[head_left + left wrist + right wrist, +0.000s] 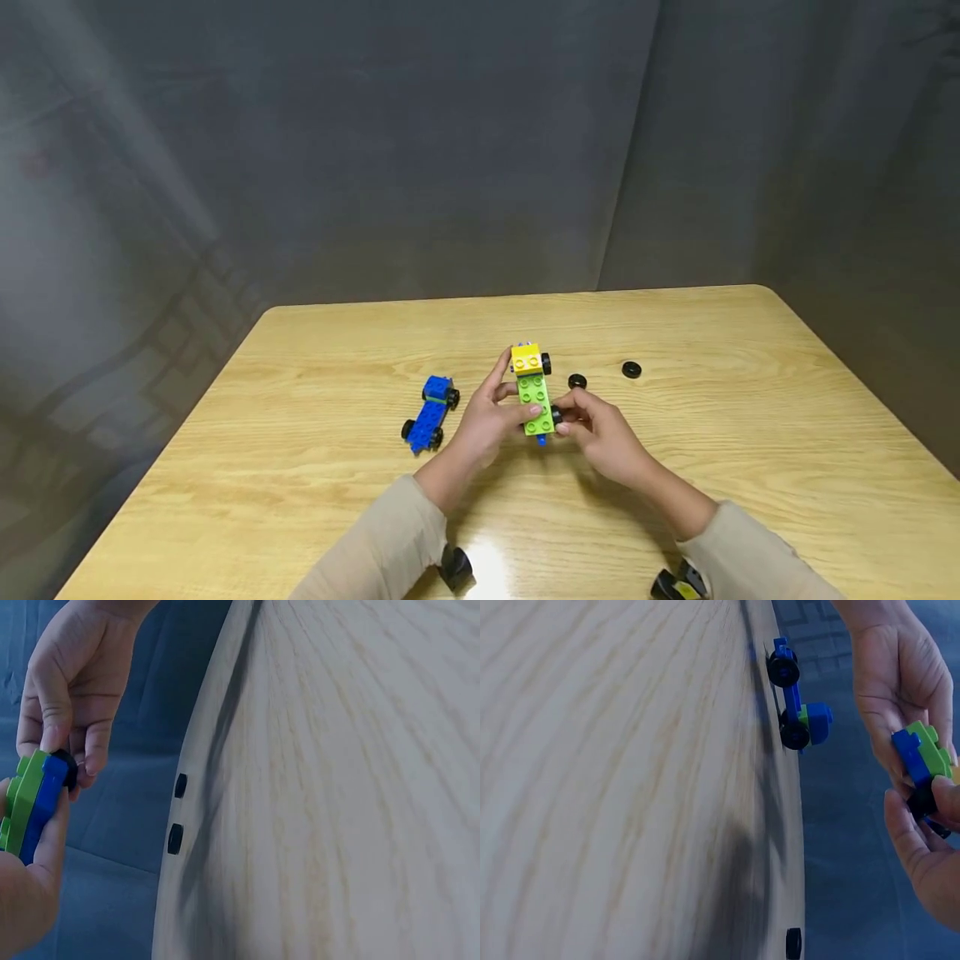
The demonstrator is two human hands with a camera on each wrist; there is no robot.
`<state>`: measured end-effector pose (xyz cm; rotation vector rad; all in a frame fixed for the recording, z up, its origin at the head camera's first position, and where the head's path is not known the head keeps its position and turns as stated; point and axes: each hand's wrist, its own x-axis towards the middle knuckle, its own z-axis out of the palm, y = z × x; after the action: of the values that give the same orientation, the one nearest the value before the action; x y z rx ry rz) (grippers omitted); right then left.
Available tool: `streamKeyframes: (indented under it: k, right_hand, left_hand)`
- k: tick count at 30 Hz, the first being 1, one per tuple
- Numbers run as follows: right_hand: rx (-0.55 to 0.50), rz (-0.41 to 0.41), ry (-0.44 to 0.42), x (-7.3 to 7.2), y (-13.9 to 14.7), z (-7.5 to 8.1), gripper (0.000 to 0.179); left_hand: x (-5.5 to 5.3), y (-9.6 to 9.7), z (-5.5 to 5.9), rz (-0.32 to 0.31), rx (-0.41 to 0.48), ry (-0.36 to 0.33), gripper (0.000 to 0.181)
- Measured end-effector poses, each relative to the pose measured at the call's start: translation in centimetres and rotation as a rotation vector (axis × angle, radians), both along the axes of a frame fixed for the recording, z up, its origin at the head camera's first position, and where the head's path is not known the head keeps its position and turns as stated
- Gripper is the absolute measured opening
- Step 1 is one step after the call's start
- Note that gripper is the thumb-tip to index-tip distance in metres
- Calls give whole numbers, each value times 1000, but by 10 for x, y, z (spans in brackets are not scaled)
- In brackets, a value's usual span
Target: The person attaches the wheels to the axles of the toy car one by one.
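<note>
Above the middle of the wooden table (675,467) I hold a brick car (534,392) with a green plate, a yellow block at its far end and a blue base. My left hand (487,417) grips its left side, thumb on the green studs. My right hand (592,427) pinches a black wheel (557,414) at the car's near right corner. In the left wrist view the green and blue layers (31,802) and that black wheel (67,769) show between both hands. The right wrist view shows the car's end (924,754) between the fingers.
A blue brick car (431,413) with black wheels stands left of the hands, also in the right wrist view as the blue car (795,705). Two loose black wheels (577,382) (632,369) lie to the right. Dark wrist devices (454,567) (675,583) sit near the front edge.
</note>
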<state>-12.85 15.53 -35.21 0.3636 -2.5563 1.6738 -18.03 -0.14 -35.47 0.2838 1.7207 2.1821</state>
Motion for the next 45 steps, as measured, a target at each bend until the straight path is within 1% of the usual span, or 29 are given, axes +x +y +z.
streamKeyframes:
  k: [5,9,13,18,24,28,33,38,41,45]
  right_hand:
    - [-13,54,1,1,-1,-2,19]
    - [-25,87,3,1,1,0,20]
    - [-20,95,-3,1,1,1,19]
    - [-5,103,-22,1,1,1,21]
    - [-6,129,-25,2,4,2,22]
    - [-2,144,-35,3,7,3,24]
    - [-22,177,-40,3,10,3,25]
    - [-29,210,-37,2,13,2,25]
    - [-25,225,-45,2,15,1,25]
    - [-39,214,-79,1,19,1,25]
  left_hand:
    - [-1,-5,1,-15,-52,-6,89]
    - [-2,-9,5,-31,-85,6,90]
    - [-1,-11,7,-35,-75,4,83]
    - [0,-13,6,-23,-66,-18,73]
    - [-2,-14,3,20,-37,-54,62]
    - [-3,-15,4,35,-32,-67,61]
    - [-4,-16,4,27,-24,-72,58]
    - [-5,-15,4,36,-22,-82,55]
    - [-6,-17,4,19,-28,-69,52]
    - [-10,-19,1,-34,-23,-41,48]
